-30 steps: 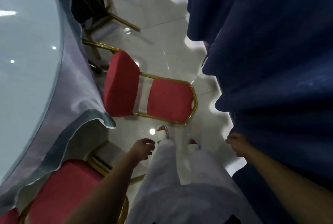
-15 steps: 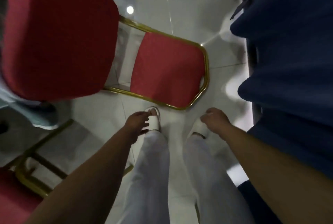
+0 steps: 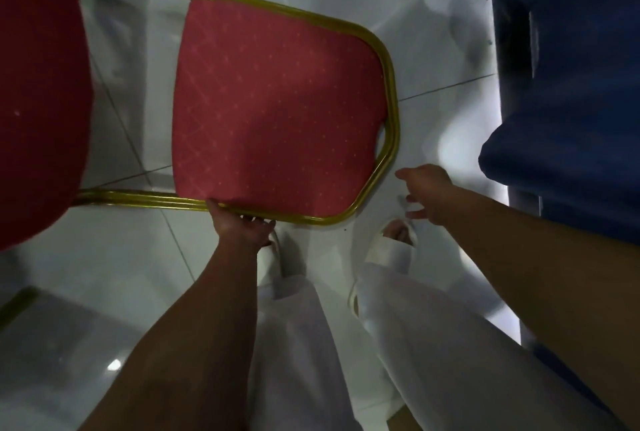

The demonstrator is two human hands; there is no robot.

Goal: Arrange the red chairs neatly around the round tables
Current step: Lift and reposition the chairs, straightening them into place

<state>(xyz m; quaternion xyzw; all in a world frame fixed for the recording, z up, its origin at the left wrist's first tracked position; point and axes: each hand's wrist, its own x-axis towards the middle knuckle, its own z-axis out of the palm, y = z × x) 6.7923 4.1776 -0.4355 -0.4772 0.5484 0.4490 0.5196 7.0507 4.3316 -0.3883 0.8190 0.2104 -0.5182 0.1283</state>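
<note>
One view only, the head cam. The red chair (image 3: 277, 112) is standing right in front of the person on the white tile floor (image 3: 121, 257), backrest nearest, seat (image 3: 38, 84) at the left. The left hand (image 3: 239, 226) is gripping the gold frame (image 3: 391, 108) at the backrest's near edge, fingers curling over it. The right hand (image 3: 426, 191) is hanging just beside the frame's corner w/o touching, fingers loose & apart, holding nothing. A blue cloth (image 3: 571, 84) is hanging at the right.

Setting: appeared a banquet or function hall. Evidence noted: red chair (image 3: 277, 112), diamond-patterned padding in a gilt tubular frame; glossy pale tiled floor (image 3: 104, 257) that mirrored round lights; dark blue drapery (image 3: 571, 84) that hung at the right.
</note>
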